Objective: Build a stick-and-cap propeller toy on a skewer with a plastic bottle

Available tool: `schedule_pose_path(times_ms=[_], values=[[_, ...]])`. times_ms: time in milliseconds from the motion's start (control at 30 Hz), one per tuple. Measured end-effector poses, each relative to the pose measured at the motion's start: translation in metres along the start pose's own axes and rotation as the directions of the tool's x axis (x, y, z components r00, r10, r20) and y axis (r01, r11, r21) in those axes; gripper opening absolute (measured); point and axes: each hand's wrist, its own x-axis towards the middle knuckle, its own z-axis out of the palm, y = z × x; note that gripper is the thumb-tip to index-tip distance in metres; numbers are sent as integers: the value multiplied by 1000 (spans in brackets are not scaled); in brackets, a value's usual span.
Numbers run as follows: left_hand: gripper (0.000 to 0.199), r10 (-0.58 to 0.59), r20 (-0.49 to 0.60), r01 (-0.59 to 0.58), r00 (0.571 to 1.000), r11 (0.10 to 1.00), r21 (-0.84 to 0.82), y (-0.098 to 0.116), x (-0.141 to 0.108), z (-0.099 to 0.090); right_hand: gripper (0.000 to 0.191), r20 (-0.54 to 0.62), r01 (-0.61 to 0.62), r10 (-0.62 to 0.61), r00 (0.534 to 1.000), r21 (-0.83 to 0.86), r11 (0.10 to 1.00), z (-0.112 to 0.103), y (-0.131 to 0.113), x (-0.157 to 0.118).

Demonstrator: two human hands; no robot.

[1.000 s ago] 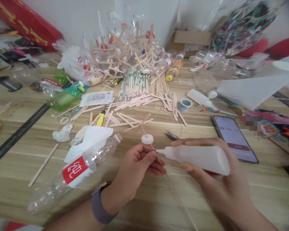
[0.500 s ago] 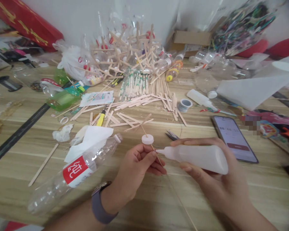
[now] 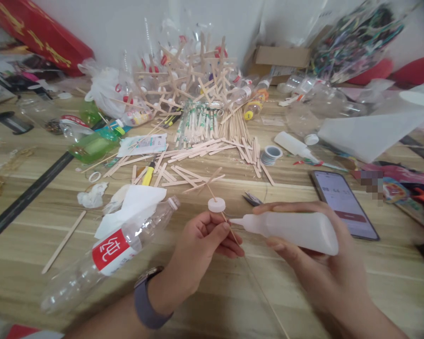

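Note:
My left hand (image 3: pixel 208 240) pinches a long thin wooden skewer (image 3: pixel 265 294) between thumb and fingers. A white bottle cap (image 3: pixel 216 205) is threaded on the skewer just above my fingers. At the skewer's upper end are crossed wooden craft sticks (image 3: pixel 212 178). My right hand (image 3: pixel 314 254) grips a white squeeze glue bottle (image 3: pixel 297 230), lying sideways, its thin nozzle pointing left at the skewer below the cap. Whether the nozzle tip touches the skewer or my fingers I cannot tell. Left of my left hand lies a clear plastic bottle (image 3: pixel 127 252) with a red label.
Loose craft sticks (image 3: pixel 194 150) and a bundle of skewers (image 3: pixel 233 120) lie ahead. A yellow-handled tool (image 3: pixel 148 174), a wire spool (image 3: pixel 271 154), and pliers (image 3: pixel 251 197) are nearby. A phone (image 3: pixel 344 205) lies right; a green bottle (image 3: pixel 95 145) lies left. Plastic bottles with stick crosses crowd the back.
My right hand and the glue bottle have shifted slightly to the right, drawing the nozzle back a little. My left hand, the skewer and the cap stay almost still.

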Motion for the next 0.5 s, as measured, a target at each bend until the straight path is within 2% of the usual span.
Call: schedule_pose_path(times_ms=[500], values=[[21,3,-4,-3,1000,1000,7,0,0,-1,32,-15,-7,8,1000,57,998,0,1,0]])
